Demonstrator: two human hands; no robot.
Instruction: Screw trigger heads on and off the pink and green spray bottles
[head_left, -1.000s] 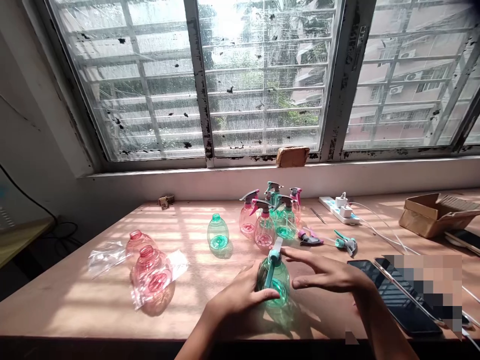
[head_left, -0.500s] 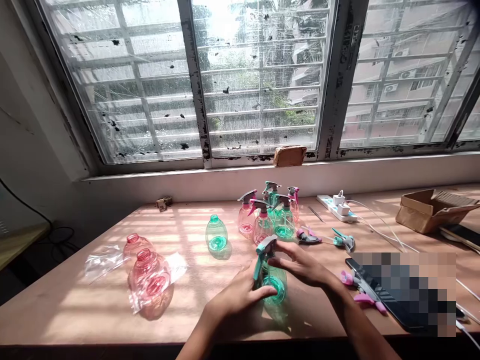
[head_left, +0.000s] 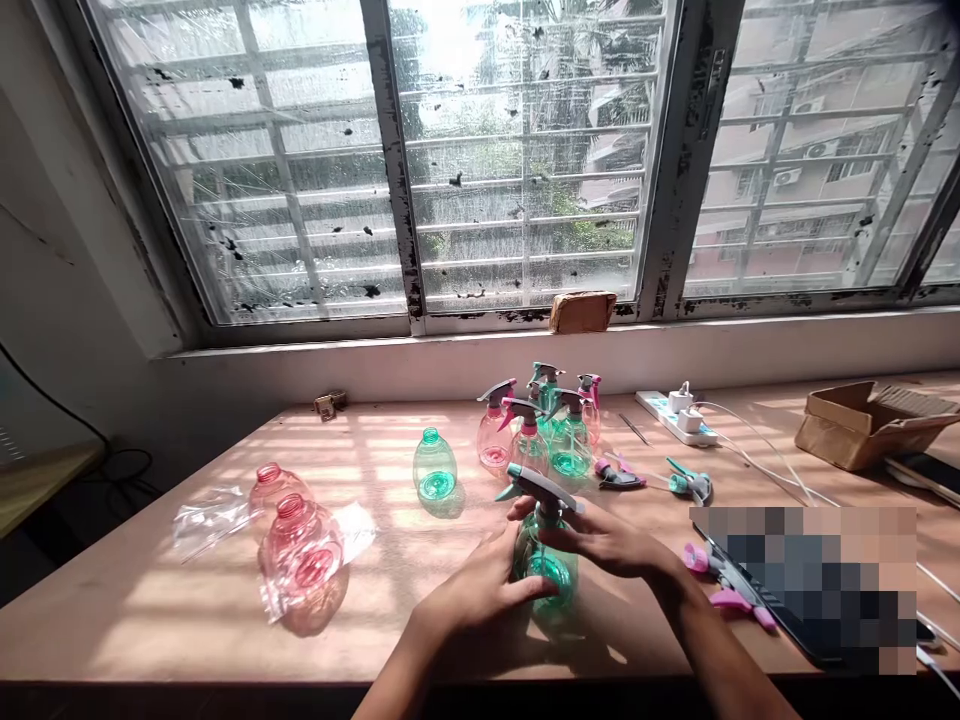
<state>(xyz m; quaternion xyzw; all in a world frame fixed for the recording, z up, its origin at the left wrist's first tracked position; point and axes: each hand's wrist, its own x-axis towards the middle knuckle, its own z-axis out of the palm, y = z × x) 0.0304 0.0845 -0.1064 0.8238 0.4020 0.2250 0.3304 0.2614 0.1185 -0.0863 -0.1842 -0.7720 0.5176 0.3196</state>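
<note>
A clear green spray bottle (head_left: 553,578) stands upright at the table's front middle. My left hand (head_left: 484,585) is wrapped round its body, thumb across the front. At the neck, just below the grey and teal trigger head (head_left: 541,487), the fingers of my right hand (head_left: 607,537) grip the collar. The trigger head points left; part of the neck is hidden by my fingers. Behind it stand several green and pink spray bottles (head_left: 570,450) with trigger heads on. An open-necked green bottle (head_left: 435,470) is to the left, and two open-necked pink bottles (head_left: 304,545) are farther left.
Clear plastic wrappers (head_left: 214,520) lie by the pink bottles. Loose trigger heads, one grey and pink (head_left: 621,475), one teal (head_left: 690,483), lie right. Beyond are a power strip (head_left: 675,418), a cardboard box (head_left: 855,430), and a dark, partly blurred device (head_left: 780,610) near the front edge.
The trigger head on the bottle in my hands has turned, its nozzle swinging from the near left to point left. My right fingers have shifted round the neck; the left hand stays on the body.
</note>
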